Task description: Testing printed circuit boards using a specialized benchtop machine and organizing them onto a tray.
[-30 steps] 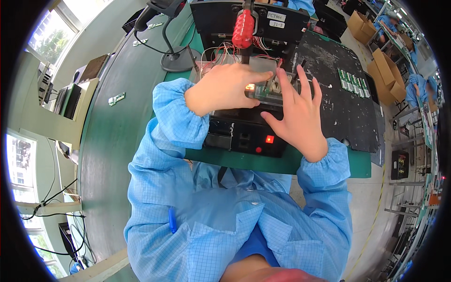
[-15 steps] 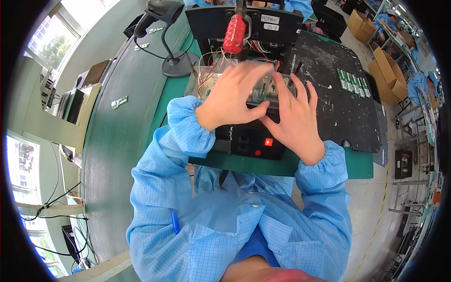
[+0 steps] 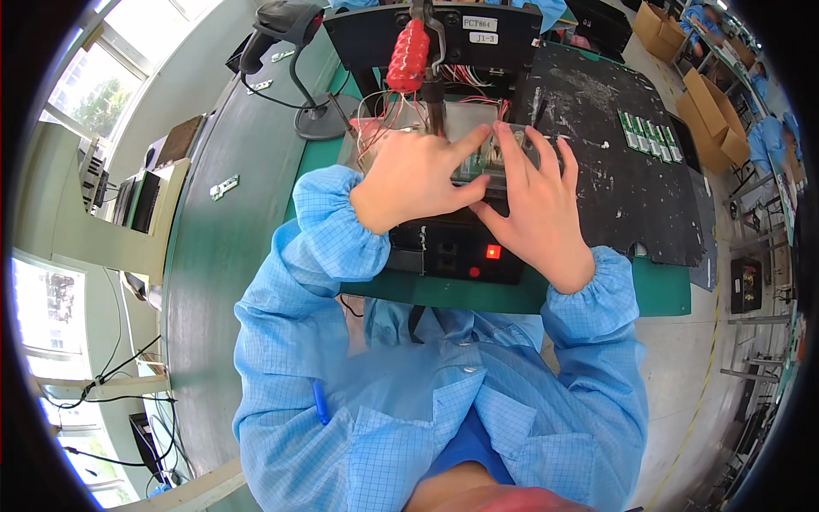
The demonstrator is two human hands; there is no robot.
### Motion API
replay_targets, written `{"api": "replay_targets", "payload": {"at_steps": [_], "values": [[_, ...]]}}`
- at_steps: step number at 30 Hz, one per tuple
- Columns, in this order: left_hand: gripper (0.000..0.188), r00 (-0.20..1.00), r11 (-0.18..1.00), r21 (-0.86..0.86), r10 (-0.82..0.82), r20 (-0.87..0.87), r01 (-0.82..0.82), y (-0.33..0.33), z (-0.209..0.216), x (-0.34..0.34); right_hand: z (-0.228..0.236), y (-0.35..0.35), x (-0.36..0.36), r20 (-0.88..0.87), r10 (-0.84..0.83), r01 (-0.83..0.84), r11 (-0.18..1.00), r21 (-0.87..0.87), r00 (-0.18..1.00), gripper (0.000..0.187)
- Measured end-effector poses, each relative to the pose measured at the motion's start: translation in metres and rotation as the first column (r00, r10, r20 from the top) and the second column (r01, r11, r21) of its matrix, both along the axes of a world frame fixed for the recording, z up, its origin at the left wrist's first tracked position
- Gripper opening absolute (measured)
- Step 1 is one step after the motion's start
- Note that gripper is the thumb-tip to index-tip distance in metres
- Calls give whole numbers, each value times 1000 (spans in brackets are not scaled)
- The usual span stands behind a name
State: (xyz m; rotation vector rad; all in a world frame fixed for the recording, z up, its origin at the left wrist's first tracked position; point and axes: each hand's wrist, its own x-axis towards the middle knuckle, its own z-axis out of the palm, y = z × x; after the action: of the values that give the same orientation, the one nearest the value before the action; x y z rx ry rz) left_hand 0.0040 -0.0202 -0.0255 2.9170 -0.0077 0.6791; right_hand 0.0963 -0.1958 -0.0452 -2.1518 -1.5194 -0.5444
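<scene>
A black test fixture (image 3: 465, 235) with a lit red button stands on the bench in front of me, a clear plastic plate (image 3: 502, 175) on its top. Under or at that plate a green circuit board (image 3: 485, 162) shows in part between my hands. My left hand (image 3: 418, 177) rests over the plate's left part, index finger and thumb stretched out, the other fingers partly hidden. Over its right part lies my right hand (image 3: 539, 200), fingers spread. The two index fingertips nearly meet. A lever with a red grip (image 3: 409, 56) rises just beyond my left hand.
Thin red and white wires (image 3: 465, 77) run behind the plate. A barcode scanner (image 3: 281, 34) stands at the back left. Several green boards (image 3: 650, 136) lie on the black mat (image 3: 589, 102) to the right; another small board (image 3: 224, 187) sits on the left bench. Cardboard boxes (image 3: 712, 119) stand beyond.
My left hand has lowered and flattened, its index finger now reaching across toward the right one. The right hand keeps nearly the same pose. The whole view has shifted slightly.
</scene>
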Motion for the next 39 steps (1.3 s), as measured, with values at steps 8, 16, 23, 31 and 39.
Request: {"api": "replay_targets", "payload": {"at_steps": [8, 16, 23, 31, 39], "values": [[49, 994, 992, 99, -83, 76, 75, 4, 10, 8, -1, 0, 0, 12, -5, 5, 1000, -2, 1000, 85], [48, 991, 996, 72, -67, 112, 59, 0, 10, 4, -3, 2, -3, 4, -2, 2, 999, 44, 1000, 87], [43, 996, 999, 8, -34, 86, 34, 3, 24, 2, -1, -2, -1, -32, -15, 15, 1000, 3, 999, 87], [27, 991, 979, 152, -135, -8, 135, 28, 2, 17, -4, -2, -3, -31, 6, -5, 1000, 15, 1000, 88], [9, 980, 990, 16, -139, 144, 138, 19, 19, 19, -6, -1, -5, -40, -6, 7, 1000, 22, 999, 89]]}}
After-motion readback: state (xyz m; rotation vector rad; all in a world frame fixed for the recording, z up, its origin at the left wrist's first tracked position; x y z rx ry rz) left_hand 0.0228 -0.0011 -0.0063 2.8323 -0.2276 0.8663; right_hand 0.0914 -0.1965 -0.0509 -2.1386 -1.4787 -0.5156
